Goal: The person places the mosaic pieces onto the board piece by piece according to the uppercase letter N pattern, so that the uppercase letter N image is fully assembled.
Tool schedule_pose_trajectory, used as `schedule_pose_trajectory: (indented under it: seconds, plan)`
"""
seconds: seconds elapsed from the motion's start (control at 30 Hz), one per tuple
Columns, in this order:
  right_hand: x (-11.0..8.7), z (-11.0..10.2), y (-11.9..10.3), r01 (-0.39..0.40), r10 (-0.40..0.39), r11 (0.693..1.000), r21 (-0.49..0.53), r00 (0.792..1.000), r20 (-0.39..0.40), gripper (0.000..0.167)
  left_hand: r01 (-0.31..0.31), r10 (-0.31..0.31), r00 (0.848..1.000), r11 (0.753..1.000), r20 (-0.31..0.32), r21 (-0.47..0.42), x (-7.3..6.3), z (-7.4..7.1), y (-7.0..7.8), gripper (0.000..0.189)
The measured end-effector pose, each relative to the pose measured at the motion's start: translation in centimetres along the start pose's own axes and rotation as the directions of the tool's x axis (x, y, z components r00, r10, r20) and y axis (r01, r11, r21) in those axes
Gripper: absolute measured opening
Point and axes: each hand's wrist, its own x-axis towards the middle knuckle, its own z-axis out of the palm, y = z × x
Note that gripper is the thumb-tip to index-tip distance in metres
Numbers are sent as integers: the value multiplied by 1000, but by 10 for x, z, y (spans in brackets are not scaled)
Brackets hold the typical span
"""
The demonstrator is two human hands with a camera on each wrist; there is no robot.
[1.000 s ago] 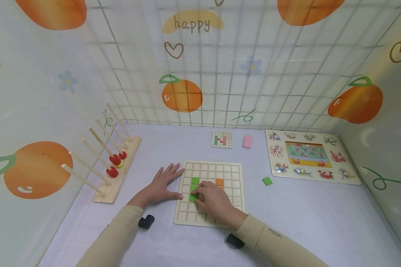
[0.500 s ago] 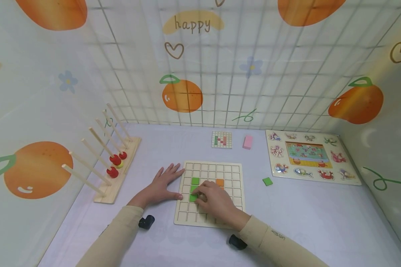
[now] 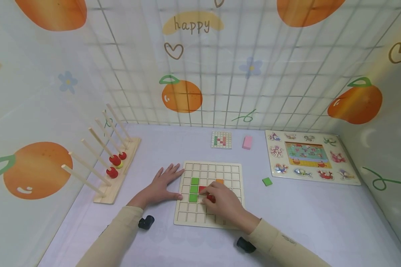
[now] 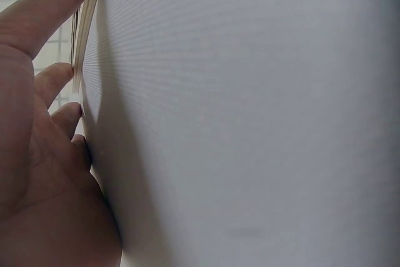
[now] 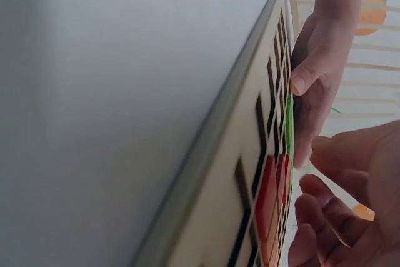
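My left hand (image 3: 160,188) lies spread at the left side of the wooden grid board (image 3: 187,218), its thumb and fingertips touching the edge. Over the board's middle, my right hand (image 3: 224,202) has its fingers loosely bent. Its thumb and fingertips stand apart in the right wrist view, with nothing visible between them. A column of green tiles (image 3: 194,189) sits in the grid. Right of it, a red tile (image 3: 202,189) lies at my right fingertips, and a second red tile (image 3: 212,198) shows under the hand. An orange tile (image 3: 219,181) is partly covered by that hand.
A loose green tile (image 3: 267,181) lies right of the board. Behind stand a small pattern card (image 3: 221,139) and a pink block (image 3: 247,142). A sea-animal puzzle (image 3: 277,151) lies at right; a peg rack (image 3: 128,157) with red beads stands at left.
My right hand has moved a little to the right, away from the green column, uncovering the green tiles and red tiles beside them. The left hand stays put.
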Motion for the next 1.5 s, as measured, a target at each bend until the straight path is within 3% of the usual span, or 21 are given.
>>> schedule_pose_trajectory:
  seconds: [0.4,0.83,1.13,1.5]
  plan:
    - [-18,-14,19,-89,89,996,0,995,-38,16,22,-22,1000,1000,-2,-3,0,0,2,105]
    - [-42,-35,48,-195,197,980,31,976,-95,15,13,-13,1000,1000,3,-7,0,0,2,105]
    - [-50,-51,73,-302,299,953,-2,945,-134,19,14,-14,1000,1000,4,6,0,1,0,106]
    - [-56,-70,103,-333,322,943,-23,926,-197,22,23,-23,1000,1000,8,2,0,0,2,106]
